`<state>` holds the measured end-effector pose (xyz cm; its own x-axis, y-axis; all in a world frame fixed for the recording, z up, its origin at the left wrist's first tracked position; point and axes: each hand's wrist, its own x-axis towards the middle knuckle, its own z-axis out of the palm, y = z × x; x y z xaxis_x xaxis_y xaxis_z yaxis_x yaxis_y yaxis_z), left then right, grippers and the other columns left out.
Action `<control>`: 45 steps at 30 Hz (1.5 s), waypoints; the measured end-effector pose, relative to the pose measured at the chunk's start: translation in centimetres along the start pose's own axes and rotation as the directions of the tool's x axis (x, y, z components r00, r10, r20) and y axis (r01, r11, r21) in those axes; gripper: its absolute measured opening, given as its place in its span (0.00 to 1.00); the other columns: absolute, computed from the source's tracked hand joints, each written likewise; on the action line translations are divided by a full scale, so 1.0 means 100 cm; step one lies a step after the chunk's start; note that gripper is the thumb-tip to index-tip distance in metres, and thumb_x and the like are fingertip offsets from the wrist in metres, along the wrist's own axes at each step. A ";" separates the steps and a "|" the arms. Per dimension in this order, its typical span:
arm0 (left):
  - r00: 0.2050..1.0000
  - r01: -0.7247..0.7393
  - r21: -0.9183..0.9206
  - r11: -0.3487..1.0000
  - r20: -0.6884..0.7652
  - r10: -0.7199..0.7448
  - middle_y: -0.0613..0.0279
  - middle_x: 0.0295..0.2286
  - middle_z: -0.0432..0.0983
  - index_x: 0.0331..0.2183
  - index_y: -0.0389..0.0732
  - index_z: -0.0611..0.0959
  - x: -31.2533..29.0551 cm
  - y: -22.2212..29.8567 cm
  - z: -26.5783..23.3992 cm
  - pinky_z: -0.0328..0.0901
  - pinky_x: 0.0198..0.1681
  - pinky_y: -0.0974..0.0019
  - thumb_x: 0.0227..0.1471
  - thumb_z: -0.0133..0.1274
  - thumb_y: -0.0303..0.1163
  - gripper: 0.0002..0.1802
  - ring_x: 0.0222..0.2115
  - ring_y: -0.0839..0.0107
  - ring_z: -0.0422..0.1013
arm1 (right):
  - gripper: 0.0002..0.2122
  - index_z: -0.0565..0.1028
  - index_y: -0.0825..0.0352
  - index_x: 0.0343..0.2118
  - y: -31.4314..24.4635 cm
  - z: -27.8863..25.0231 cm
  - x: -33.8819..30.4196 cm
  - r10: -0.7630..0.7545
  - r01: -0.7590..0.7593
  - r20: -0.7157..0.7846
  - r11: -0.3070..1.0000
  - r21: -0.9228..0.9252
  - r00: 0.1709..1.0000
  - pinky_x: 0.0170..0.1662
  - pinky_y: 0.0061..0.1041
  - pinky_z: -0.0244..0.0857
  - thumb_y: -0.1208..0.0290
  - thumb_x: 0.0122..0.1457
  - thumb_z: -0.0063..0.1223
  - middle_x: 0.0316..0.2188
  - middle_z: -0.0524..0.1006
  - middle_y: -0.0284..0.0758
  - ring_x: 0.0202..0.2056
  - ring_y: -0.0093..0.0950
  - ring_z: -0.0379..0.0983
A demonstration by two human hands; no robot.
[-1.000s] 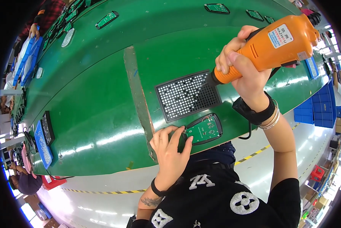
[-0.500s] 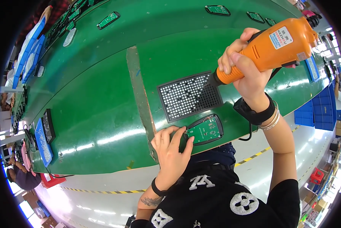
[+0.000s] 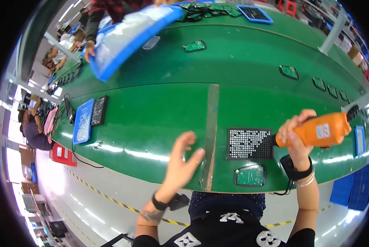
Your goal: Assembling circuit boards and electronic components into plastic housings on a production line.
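Note:
My right hand (image 3: 296,138) grips an orange electric screwdriver (image 3: 316,131), its tip lying at the right edge of a black screw tray (image 3: 249,143) dotted with white screws. Just in front of the tray a green circuit board in a black frame (image 3: 250,176) rests near the edge of the green conveyor belt (image 3: 160,107). My left hand (image 3: 182,161) hovers open over the belt, to the left of a grey seam strip (image 3: 210,136), fingers spread and holding nothing. It touches neither the board nor the tray.
Further green boards (image 3: 289,71) lie spaced along the belt at the far right, and one (image 3: 194,45) at the back. Another person's hand holds a blue tray (image 3: 127,37) at the far left. A small blue tray (image 3: 83,120) and black tray (image 3: 98,110) sit left. Blue bins (image 3: 353,191) stand at lower right.
My left hand has let go of the framed board and swung left across the seam, now open. The view has turned left; the screwdriver hand sits lower beside the screw tray.

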<state>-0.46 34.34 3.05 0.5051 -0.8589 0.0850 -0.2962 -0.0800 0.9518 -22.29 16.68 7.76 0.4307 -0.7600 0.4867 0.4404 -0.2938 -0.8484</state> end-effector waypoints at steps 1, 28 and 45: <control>0.995 0.086 -0.162 0.983 -0.032 -0.092 0.56 0.43 0.67 0.49 0.36 0.66 0.013 -0.001 -0.012 0.60 0.47 0.64 0.46 0.56 0.32 0.29 0.43 0.64 0.65 | 0.16 0.55 0.63 0.36 -0.001 -0.003 -0.001 -0.005 0.005 0.017 1.000 0.005 1.000 0.24 0.22 0.60 0.76 0.49 0.50 0.17 0.61 0.30 0.16 0.22 0.61; 0.750 0.116 -0.319 0.940 -0.592 -0.294 0.61 0.23 0.70 0.26 0.31 0.74 0.131 -0.114 -0.207 0.62 0.27 0.69 0.35 0.50 0.25 0.09 0.22 0.71 0.66 | 0.17 0.54 0.61 0.34 -0.068 -0.043 -0.062 -0.026 0.034 -0.184 0.999 0.042 0.983 0.22 0.22 0.61 0.76 0.47 0.51 0.14 0.62 0.30 0.15 0.23 0.61; 0.789 0.095 -0.507 0.857 -0.486 -0.375 0.65 0.29 0.65 0.30 0.41 0.72 0.065 -0.077 -0.180 0.59 0.34 0.74 0.44 0.48 0.41 0.14 0.30 0.73 0.63 | 0.17 0.54 0.62 0.35 -0.098 -0.047 -0.088 -0.126 0.143 -0.270 0.989 0.043 0.955 0.21 0.21 0.61 0.75 0.47 0.50 0.14 0.61 0.30 0.13 0.22 0.60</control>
<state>19.68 38.48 1.56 0.9039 -0.4017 -0.1468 0.2052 0.1060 0.9730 -34.11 23.48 10.80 0.1429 -0.8451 0.5151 0.5312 -0.3737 -0.7604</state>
